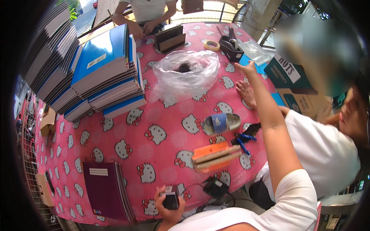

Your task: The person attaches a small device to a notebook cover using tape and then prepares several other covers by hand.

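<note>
Left hand [166,212], nearest the lower edge: closed around a small dark boxlike object [170,201], held above the near edge of the worktop [165,111], which is covered in pink cat-print cloth. Just to the right, a black corded device [216,188]; to the left, purple notebooks [103,190], stacked flat. Beyond these, an orange block with wood-coloured strips [216,156], blue-handled items [243,141] and a blue-strapped slipper [221,124]. Farther, a co-worker's hand [247,94], resting flat on the cloth. Right hand [248,68], arm outstretched: open, fingers extended, near a blue sheet [246,60] and a black tape dispenser [231,50]. To the left, a crumpled clear plastic bag [185,82] and tall stacks of blue notebooks [101,63]. Toward the far edge, a tape roll [212,45], a dark upright holder [169,39] and a person in white [148,10].
</note>
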A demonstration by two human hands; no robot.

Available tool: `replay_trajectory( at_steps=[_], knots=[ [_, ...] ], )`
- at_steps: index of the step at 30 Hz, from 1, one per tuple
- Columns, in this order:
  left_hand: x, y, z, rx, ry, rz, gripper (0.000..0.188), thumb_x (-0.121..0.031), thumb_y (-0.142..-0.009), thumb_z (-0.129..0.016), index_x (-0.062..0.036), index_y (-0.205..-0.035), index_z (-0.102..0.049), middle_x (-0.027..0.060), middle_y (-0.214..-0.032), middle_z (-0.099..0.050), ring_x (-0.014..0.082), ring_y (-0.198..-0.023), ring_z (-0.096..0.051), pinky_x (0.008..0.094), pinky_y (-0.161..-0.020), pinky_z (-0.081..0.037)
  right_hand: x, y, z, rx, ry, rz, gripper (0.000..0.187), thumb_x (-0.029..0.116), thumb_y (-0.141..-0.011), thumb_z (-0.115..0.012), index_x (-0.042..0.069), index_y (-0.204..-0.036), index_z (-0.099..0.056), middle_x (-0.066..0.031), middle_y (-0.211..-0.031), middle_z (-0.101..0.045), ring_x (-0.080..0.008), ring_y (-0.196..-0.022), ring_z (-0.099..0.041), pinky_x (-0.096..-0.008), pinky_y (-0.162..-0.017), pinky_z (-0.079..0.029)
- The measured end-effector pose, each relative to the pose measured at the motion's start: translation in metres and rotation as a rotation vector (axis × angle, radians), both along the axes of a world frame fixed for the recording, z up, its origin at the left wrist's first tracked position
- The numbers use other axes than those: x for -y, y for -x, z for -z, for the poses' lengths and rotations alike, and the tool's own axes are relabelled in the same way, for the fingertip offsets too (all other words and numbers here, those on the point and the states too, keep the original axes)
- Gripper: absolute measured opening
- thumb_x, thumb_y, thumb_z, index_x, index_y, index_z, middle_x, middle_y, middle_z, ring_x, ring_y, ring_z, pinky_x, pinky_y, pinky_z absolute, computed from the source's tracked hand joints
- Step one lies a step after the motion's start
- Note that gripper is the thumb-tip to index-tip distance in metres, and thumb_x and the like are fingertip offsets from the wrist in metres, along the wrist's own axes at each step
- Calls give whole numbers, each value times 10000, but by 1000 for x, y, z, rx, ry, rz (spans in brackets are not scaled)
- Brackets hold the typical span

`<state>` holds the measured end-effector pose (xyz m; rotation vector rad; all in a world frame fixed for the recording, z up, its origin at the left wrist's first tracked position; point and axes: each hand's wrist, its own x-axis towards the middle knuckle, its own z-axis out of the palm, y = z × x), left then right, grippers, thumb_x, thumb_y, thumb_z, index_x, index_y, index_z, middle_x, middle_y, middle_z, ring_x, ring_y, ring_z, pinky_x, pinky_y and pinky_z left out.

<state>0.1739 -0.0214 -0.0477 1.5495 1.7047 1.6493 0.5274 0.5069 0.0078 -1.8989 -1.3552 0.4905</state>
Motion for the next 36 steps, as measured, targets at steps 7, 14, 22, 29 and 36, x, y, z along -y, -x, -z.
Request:
replay_trajectory(
  at_steps=[7,14,22,29,36],
  knots=[
    [-19,-15,23,-27,-128,-319,504,-25,-667,-674,-101,-1069,-380,185,-1046,-532,356,-985,-608,551,-993,-408,-103,-12,41,230,-122,156,1217,559,-482,-866,-148,-1305,-317,-305,-1281,-484,-393,-1194,-502,-390,-978,-443],
    [-44,-23,20,-109,-47,-362,510,-39,-677,-679,-103,-1077,-370,182,-1057,-524,357,-994,-604,549,-998,-404,-169,-11,70,87,-62,285,1282,515,-426,-912,-156,-1321,-284,-300,-1335,-433,-348,-1236,-474,-374,-1015,-413],
    [-44,-18,20,-135,-24,-362,517,-55,-689,-685,-105,-1087,-359,179,-1069,-514,358,-1005,-600,547,-1005,-398,-164,-9,59,201,70,332,1180,528,-423,-885,-154,-1231,-363,-282,-1210,-537,-357,-1108,-566,-357,-947,-468],
    [-26,-18,13,-115,-49,-338,524,-70,-699,-690,-107,-1095,-349,176,-1080,-506,359,-1014,-597,546,-1010,-393,-136,-2,67,170,-340,503,1092,517,-397,-873,-181,-1108,-426,-278,-1083,-580,-369,-1002,-603,-380,-868,-494],
    [-7,8,-3,-124,21,40,592,-39,-694,-687,-123,-1132,-298,180,-1150,-460,379,-1093,-558,551,-1050,-343,-59,20,-81,206,-394,259,586,368,-447,-819,-67,-810,-665,-171,-754,-685,-271,-686,-678,-346,-670,-534]
  ],
)
